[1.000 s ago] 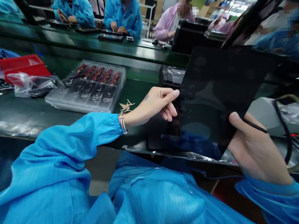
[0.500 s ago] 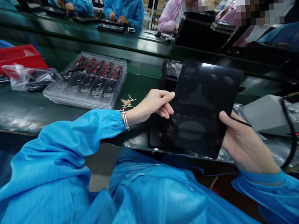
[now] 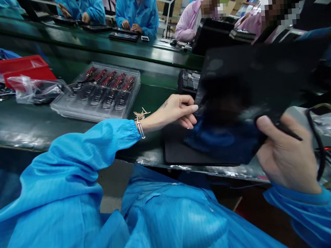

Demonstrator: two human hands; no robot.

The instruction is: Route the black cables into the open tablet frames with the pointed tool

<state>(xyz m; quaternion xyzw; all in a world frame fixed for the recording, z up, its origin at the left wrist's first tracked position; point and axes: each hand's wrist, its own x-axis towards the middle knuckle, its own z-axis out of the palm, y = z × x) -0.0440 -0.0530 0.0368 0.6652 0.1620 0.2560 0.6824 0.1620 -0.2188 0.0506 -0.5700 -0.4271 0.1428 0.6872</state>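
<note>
A thin glossy black panel, like a screen, is held up tilted above the bench, with smudges and reflections on its face. My right hand grips its lower right part, thumb on the front; a slim dark stick shows between thumb and fingers. At the panel's left edge, my left hand has thumb and forefinger pinched together, the other fingers curled. Beneath lies a flat dark mat or sheet at the bench's front edge. Behind the panel stands a black tray of small greyish parts, partly hidden.
To the left, a clear plastic tray holds rows of red-and-black parts. Beyond it are a plastic bag and a red bin. A light grey box and cable stand at right. Co-workers sit across the bench.
My right hand has moved right and slightly up, swinging the panel's right side up and outward. My left hand has shifted slightly right at its left edge.
</note>
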